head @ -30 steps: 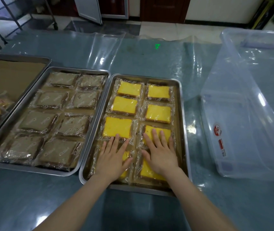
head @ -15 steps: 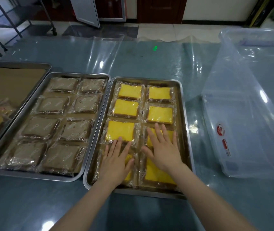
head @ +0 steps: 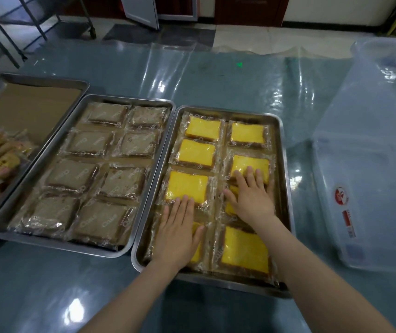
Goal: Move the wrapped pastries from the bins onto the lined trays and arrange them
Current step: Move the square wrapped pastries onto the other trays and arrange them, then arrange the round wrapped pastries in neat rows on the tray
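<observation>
8 yellow wrapped pastries, 8 brown wrapped pastries, 3 metal trays, 1 clear bin, 2 hands.

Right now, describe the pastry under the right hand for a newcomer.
Find the steel tray of yellow pastries beside the clear bin. Take its right column's third pastry from the far end; unlike its column neighbours, it lies mostly under the right hand.

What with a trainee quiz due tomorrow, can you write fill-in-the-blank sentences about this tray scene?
The left hand and right hand rest flat on ____ pastries.
The middle tray holds ____ brown pastries.
The right tray has its pastries in ____ columns.
Missing words: yellow; eight; two.
</observation>
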Tool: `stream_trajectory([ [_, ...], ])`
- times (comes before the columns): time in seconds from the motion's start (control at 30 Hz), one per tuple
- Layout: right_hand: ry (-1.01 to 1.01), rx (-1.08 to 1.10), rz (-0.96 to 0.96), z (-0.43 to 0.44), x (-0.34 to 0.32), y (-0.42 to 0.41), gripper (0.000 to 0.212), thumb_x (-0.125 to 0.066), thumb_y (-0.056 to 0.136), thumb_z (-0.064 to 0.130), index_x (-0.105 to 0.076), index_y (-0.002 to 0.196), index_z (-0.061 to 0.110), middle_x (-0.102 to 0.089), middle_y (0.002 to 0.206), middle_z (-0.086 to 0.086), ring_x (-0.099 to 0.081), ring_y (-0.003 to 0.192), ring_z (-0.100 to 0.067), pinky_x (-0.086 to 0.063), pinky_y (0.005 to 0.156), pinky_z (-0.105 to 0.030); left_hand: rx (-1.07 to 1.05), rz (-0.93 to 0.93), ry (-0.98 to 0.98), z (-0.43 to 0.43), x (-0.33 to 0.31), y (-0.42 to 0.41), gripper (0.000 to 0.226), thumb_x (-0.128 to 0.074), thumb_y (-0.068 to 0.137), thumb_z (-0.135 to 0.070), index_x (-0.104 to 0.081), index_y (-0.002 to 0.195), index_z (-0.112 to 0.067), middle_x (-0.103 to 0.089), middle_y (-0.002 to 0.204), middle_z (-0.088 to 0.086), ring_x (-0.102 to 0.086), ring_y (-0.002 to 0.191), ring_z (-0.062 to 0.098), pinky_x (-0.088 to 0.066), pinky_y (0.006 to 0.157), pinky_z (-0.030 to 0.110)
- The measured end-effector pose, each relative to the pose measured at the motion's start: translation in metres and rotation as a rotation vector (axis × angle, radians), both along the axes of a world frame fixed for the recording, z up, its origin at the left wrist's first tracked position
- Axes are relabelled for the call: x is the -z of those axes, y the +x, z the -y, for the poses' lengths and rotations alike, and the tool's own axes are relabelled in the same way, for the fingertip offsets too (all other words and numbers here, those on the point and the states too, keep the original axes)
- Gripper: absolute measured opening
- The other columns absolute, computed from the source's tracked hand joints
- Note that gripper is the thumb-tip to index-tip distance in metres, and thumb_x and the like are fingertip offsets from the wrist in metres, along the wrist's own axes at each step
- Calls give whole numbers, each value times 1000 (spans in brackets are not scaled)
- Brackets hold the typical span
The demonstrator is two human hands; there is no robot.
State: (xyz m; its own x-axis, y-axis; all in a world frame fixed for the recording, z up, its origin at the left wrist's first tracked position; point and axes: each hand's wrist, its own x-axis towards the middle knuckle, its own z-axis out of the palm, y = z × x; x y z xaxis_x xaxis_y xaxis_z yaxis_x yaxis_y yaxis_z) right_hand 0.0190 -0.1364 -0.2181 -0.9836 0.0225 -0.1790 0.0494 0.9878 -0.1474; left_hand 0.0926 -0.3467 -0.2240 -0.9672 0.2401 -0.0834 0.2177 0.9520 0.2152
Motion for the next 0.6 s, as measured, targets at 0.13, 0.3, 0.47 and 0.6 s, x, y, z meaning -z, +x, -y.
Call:
stream_trajectory([
  [0.13, -68, -22, -82, 19, -17, 9, 77, -9, 87, 69, -6, 151, 26, 2, 159, -4, 12, 144, -24, 4, 113, -51, 45, -46, 8, 8, -10, 0, 69, -6, 90, -57, 21, 142, -22, 19, 153, -2, 29, 136, 10, 24, 108, 28],
  [0.3, -177, -172, -83, 77, -46, 21, 83, -7, 84, 69, -6, 152, 23, 6, 159, 0, 15, 144, -17, 3, 115, -42, -1, -147, 108, 54, -30, -5, 70, -28, 94, -48, 14, 145, -25, 12, 155, -2, 20, 141, 11, 18, 111, 29],
  [0.47, -266, -325, -109, 163, -77, 35, 74, -21, 91, 63, -12, 152, 21, 7, 159, 2, 15, 144, -14, -2, 118, -40, -132, -208, 148, 143, -55, 3, 74, -42, 94, -39, 7, 146, -26, 9, 153, -5, 11, 142, 12, 18, 110, 26],
  [0.6, -325, -442, -143, 249, -98, 49, 69, -29, 94, 58, -20, 151, 20, 1, 160, 2, 10, 145, -16, 0, 117, -35, -241, -265, 171, 232, -79, 32, 73, -45, 94, -38, 8, 143, -29, 3, 155, -4, 12, 141, 10, 12, 112, 28],
])
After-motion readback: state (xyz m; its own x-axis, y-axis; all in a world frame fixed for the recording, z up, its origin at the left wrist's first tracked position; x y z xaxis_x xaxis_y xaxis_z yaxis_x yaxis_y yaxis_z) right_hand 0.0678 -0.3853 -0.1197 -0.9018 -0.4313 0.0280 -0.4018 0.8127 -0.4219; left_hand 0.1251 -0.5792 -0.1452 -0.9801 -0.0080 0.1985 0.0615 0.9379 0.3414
